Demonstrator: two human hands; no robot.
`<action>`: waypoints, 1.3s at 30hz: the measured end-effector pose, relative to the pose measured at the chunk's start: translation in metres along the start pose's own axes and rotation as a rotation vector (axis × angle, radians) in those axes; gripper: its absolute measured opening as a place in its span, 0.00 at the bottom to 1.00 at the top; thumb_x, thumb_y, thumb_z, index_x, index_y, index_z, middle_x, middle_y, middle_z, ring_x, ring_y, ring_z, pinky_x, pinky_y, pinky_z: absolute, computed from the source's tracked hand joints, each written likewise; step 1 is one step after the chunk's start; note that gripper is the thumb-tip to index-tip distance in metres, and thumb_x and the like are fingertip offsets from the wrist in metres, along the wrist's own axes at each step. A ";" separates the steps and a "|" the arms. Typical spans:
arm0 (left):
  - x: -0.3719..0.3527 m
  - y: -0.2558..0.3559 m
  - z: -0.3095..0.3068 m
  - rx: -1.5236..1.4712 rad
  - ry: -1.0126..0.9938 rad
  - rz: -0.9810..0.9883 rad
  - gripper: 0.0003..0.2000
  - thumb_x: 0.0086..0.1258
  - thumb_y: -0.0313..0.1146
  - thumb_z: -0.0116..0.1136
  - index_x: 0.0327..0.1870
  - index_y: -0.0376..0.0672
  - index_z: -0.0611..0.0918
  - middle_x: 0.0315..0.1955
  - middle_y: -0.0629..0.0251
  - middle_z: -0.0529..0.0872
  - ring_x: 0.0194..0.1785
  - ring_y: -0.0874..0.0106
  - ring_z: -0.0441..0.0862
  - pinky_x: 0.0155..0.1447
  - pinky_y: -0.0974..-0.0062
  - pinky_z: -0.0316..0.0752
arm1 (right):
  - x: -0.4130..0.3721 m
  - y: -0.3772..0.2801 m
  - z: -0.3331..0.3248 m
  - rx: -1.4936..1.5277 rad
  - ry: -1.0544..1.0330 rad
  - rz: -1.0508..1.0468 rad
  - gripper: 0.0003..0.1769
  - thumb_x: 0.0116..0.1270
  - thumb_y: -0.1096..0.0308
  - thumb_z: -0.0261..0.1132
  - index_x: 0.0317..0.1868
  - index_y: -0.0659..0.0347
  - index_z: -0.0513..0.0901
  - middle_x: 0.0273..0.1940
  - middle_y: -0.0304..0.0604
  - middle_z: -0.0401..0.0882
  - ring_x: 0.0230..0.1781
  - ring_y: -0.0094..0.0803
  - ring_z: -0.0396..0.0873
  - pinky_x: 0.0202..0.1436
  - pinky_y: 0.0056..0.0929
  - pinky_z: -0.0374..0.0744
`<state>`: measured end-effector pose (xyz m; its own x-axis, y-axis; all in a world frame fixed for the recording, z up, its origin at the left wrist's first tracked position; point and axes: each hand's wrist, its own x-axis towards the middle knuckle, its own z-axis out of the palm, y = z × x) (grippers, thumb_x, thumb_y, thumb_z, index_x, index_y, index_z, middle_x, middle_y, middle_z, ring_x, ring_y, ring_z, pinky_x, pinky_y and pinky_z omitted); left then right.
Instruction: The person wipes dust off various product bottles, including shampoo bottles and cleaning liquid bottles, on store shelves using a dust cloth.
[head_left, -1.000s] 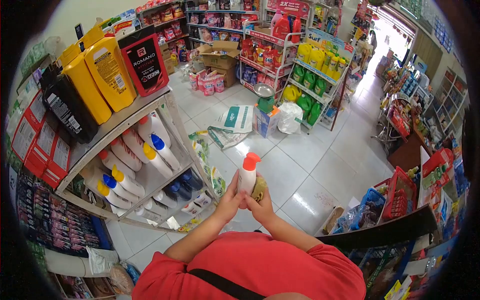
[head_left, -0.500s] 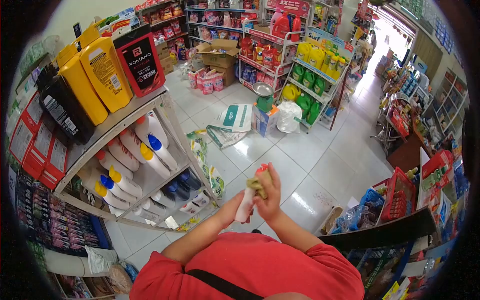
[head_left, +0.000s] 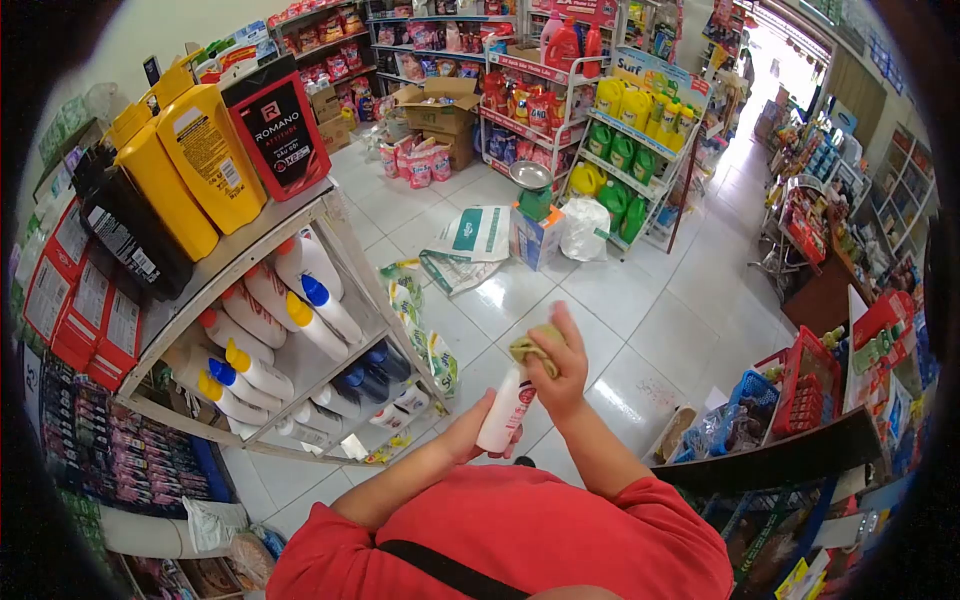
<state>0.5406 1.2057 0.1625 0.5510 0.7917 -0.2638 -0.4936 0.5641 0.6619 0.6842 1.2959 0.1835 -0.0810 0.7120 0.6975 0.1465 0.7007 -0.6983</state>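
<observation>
In front of my red shirt, my left hand is closed around the lower part of a white bottle with reddish print on its label. The bottle is tilted, its top leaning away from me to the right. My right hand grips a folded yellow-green cloth at the bottle's top end, with one finger pointing up. Cloth and fingers hide the cap. Similar white bottles with red, blue and yellow caps lean on the shelf to my left.
Yellow bottles, a black bottle and a red-black Romano bottle stand on the shelf top. A scale sits on a box. A detergent rack stands ahead; baskets are at the right.
My right hand and the cloth have shifted slightly right, and one finger now points up. The bottle has turned so its printed label shows, and its red cap is now covered.
</observation>
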 end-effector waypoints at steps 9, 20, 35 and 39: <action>-0.016 0.013 -0.039 0.181 0.013 -0.162 0.33 0.68 0.62 0.22 0.51 0.41 0.70 0.25 0.60 0.77 0.22 0.68 0.75 0.25 0.74 0.71 | -0.014 0.004 -0.009 0.356 -0.072 0.306 0.16 0.51 0.77 0.60 0.44 0.63 0.80 0.39 0.49 0.79 0.40 0.38 0.78 0.45 0.29 0.75; -0.022 0.020 -0.016 0.712 0.249 0.095 0.28 0.69 0.47 0.44 0.67 0.43 0.60 0.45 0.64 0.75 0.35 0.77 0.75 0.28 0.79 0.72 | 0.016 -0.030 -0.041 0.031 -0.449 0.352 0.17 0.50 0.79 0.57 0.44 0.63 0.76 0.42 0.47 0.78 0.37 0.33 0.78 0.45 0.27 0.75; -0.036 0.021 -0.016 0.935 0.239 0.241 0.31 0.59 0.40 0.61 0.62 0.36 0.66 0.50 0.58 0.77 0.50 0.71 0.76 0.52 0.76 0.69 | -0.006 -0.012 -0.031 0.310 -0.354 0.737 0.07 0.53 0.73 0.59 0.34 0.64 0.76 0.31 0.39 0.73 0.20 0.21 0.70 0.21 0.20 0.69; -0.041 0.019 -0.011 1.070 0.364 0.233 0.31 0.56 0.42 0.63 0.60 0.39 0.69 0.47 0.52 0.79 0.49 0.65 0.78 0.52 0.73 0.70 | -0.016 0.007 -0.026 -0.019 -0.382 0.281 0.06 0.53 0.74 0.59 0.33 0.65 0.77 0.30 0.40 0.72 0.25 0.25 0.72 0.26 0.22 0.72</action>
<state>0.5014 1.1866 0.1783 0.2087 0.9694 -0.1290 0.3610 0.0462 0.9314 0.7127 1.2885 0.1715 -0.3921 0.8420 0.3705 0.2327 0.4804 -0.8456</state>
